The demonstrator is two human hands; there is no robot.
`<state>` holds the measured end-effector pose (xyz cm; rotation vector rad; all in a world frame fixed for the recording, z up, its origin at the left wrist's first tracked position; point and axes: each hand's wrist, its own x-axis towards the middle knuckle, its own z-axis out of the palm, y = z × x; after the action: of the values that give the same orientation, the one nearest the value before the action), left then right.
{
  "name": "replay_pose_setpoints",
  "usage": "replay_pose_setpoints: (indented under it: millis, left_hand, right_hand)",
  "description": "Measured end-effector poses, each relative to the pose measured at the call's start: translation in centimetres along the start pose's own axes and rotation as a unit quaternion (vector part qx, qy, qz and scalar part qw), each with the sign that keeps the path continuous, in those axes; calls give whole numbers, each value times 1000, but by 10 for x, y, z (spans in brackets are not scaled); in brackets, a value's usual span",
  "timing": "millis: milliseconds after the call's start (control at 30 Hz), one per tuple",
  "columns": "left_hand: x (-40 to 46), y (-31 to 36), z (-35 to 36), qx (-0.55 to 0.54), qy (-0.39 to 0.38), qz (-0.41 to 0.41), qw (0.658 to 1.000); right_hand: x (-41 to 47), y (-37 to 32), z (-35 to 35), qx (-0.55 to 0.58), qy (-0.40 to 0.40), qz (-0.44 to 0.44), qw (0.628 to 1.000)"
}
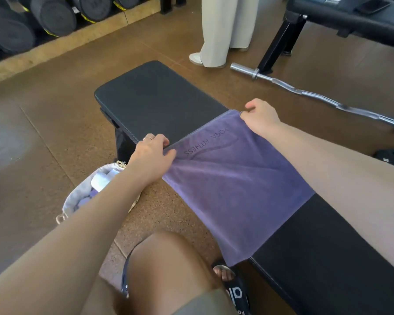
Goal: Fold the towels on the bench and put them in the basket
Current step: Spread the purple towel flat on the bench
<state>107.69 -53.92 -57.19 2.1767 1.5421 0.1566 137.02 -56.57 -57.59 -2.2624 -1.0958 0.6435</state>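
Note:
A purple towel (pixel 234 189) printed "YOGA FITNESS" lies spread across the black padded bench (pixel 155 96), its near end hanging over the bench's front edge. My left hand (pixel 150 155) pinches the towel's far left corner at the bench edge. My right hand (pixel 259 117) pinches the far right corner. A pale woven basket (pixel 82 196) stands on the floor left of the bench, under my left forearm, with white and purple folded towels inside.
A curl barbell (pixel 316 96) lies on the brown floor to the right. A person's legs in light trousers (pixel 223 30) stand beyond the bench. Another bench (pixel 350 21) is at top right, dumbbells (pixel 52 14) at top left. My knee and sandalled foot (pixel 228 276) are below.

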Motion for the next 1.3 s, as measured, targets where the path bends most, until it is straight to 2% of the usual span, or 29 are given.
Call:
replay_pose_setpoints:
  millis: [167,600,867,1000,1300]
  left_hand:
    - [4,-8,0,44,-3,8,999]
    - [16,-18,-6,10,-21,24,999]
    - [12,-17,-12,-10,-6,36,999]
    - [12,-17,-11,-8,-6,40,999]
    - [16,-21,-12,-17,-10,39,999]
  right_hand:
    - [19,-14,1,-12,-30,40,999]
    - [34,-9,7,24,25,-29,999]
    - [39,-13,3,17,-63,-34,997]
    - [43,-19,-3,31,-121,1,992]
    - [43,-6,13,148,-81,9,986]
